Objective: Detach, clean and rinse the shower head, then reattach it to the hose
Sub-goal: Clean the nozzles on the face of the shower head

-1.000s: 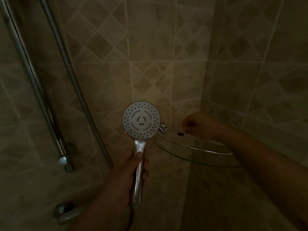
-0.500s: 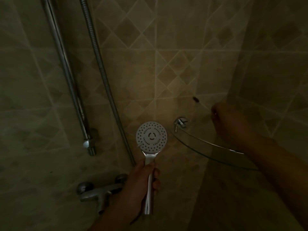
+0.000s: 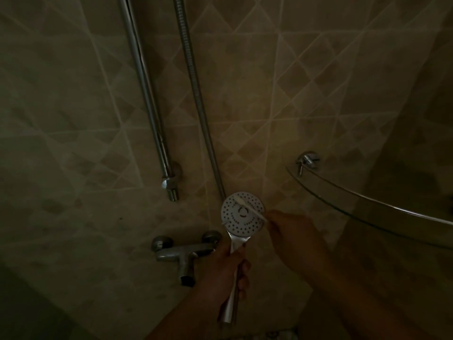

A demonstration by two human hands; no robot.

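- Gripping round white-faced chrome shower head [image 3: 242,213] by its chrome handle with left hand [image 3: 226,268], fingers curling round the stem, spray face turning toward the camera.
- Pinching thin white cotton swab [image 3: 248,209] in right hand [image 3: 291,229], swab tip lying on the spray face near its 12 o'clock edge, shaft running off toward 4 o'clock.
- Sitting low centre in view, head just above left hand, right hand touching in from 3 o'clock.
- Judging head as light, rigid; chrome likely slippery when wet, so handle looking like the safest hold, not the face rim.
- Judging swab as flimsy, bending under pressure; light strokes needed over the nozzle holes.
- Hanging at 11 o'clock of the head: ribbed metal hose [image 3: 196,94]; whether still joined to the handle, cannot tell.
- Noting chrome mixer tap [image 3: 181,251] at 9 o'clock of left hand, curved glass corner shelf [image 3: 367,207] at 2 o'clock.
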